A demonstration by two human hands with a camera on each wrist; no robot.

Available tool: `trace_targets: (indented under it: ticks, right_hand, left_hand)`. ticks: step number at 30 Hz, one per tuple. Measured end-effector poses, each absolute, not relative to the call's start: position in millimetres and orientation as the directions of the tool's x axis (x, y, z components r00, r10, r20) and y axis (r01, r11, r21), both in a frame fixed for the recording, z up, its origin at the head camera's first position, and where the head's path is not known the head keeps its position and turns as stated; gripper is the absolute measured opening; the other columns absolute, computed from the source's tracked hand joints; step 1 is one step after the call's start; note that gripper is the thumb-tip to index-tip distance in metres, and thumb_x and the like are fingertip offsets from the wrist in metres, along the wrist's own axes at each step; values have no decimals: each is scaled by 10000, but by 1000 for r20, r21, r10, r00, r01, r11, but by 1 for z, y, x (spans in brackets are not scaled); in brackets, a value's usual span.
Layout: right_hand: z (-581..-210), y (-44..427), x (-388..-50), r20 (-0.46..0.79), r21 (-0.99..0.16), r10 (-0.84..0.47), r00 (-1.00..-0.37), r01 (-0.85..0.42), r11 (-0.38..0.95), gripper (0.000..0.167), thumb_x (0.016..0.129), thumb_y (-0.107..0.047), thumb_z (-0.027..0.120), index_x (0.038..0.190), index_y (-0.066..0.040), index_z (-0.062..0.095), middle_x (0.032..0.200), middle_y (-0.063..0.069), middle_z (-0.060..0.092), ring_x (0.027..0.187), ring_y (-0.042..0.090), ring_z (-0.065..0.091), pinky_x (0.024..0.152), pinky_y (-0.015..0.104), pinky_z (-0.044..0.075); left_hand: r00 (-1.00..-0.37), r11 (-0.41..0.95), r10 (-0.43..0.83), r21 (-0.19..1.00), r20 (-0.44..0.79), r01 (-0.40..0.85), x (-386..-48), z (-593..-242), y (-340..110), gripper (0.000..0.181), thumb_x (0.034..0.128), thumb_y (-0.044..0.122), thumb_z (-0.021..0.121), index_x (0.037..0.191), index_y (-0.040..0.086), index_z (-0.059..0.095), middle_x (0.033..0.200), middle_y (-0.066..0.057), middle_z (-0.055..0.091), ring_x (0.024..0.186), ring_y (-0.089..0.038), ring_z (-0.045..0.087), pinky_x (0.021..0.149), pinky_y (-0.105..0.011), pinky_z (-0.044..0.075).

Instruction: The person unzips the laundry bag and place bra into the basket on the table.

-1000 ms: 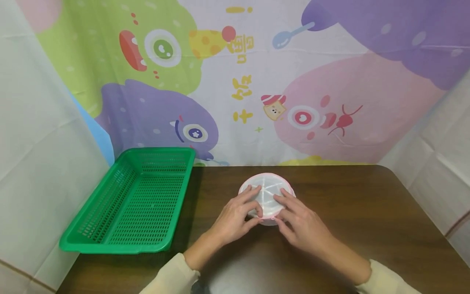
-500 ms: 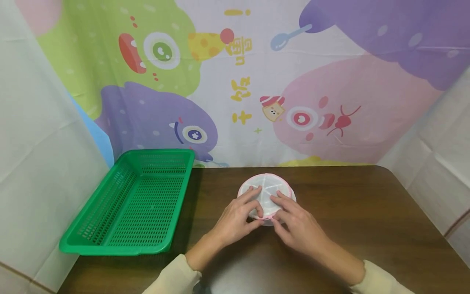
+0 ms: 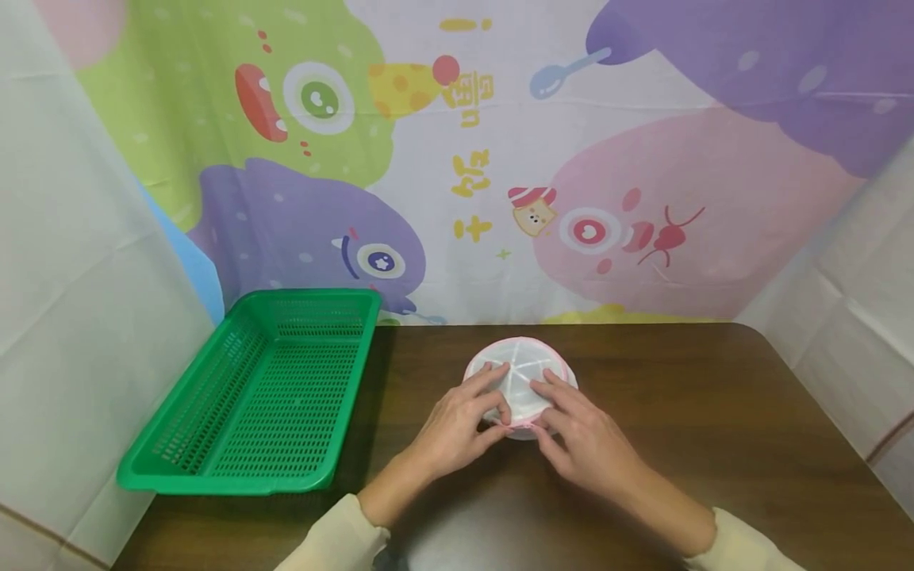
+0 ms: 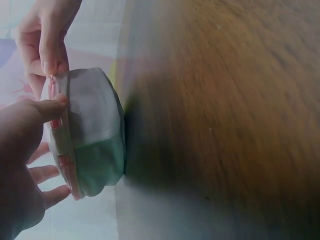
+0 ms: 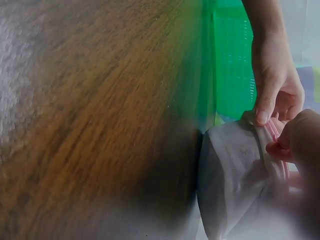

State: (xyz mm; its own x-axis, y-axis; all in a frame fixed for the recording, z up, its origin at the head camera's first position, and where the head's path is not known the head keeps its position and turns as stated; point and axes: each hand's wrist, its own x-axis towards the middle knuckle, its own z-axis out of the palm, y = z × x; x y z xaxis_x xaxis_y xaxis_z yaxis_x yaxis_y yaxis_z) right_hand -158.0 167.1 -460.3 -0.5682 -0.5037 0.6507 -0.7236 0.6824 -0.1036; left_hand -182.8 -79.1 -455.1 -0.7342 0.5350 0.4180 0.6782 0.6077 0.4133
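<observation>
A round white mesh laundry bag [image 3: 520, 353] with a pink zipper [image 3: 524, 425] round its top rim sits on the table in the head view. My left hand [image 3: 457, 420] pinches the near rim between thumb and index finger, its other fingers spread over the top. Just to its right, my right hand [image 3: 589, 436] pinches the zipper at the rim with thumb and index finger; the zipper pull itself is mostly covered. Seen from the left wrist, the bag's side [image 4: 95, 110] stands up from the table, looking partly greenish. The bag's inside is hidden.
A green perforated plastic basket [image 3: 350, 381] stands on the left of the brown wooden table [image 3: 685, 396]. Behind the table hangs a cloth with cartoon figures [image 3: 493, 277]. Pale cloth walls [image 3: 78, 277] close in both sides.
My right hand shifts slightly left along the zippered rim, then a little back right. My left hand keeps its pinch at the rim, and the bag barely moves.
</observation>
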Motion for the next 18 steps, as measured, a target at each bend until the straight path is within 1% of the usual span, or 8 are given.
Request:
trace_targets:
  ticks: [5,8,14,18]
  right_hand:
    - [-461,168,-158,651,-130,-490,-580,-721,680,167,842,-53,912,836,-117,758,1377,195,789,1361,470,737,944,534,695]
    - [-461,167,-158,661,-133,-484,-573,-724,677,172,835,-48,901,829,-117,744,1362,192,797,1353,465,744,942,538,695]
    - [-460,163,-159,680,-132,-472,-561,-727,674,182,819,-36,885,808,-107,717,1326,192,807,1327,463,756,934,535,696]
    - [-460,160,-158,672,-137,-476,-567,-727,673,187,821,-30,887,807,-108,718,1323,187,807,1323,462,760,935,538,696]
  left_hand:
    - [-754,616,528,434,391,657,-183,-454,-80,207,952,188,920,939,203,714,1676,-133,626,1579,-417,586,1105,-609,611]
    - [-760,620,526,439,381,650,-183,-454,-80,210,952,184,920,941,204,711,1683,-128,619,1583,-399,585,1106,-605,608]
    - [-746,607,532,434,401,666,-184,-452,-76,250,920,174,947,933,194,698,1663,-131,638,1578,-397,591,1094,-610,619]
    - [-746,598,530,446,403,666,-184,-451,-73,242,924,158,942,934,183,702,1650,-133,650,1572,-417,592,1099,-626,618]
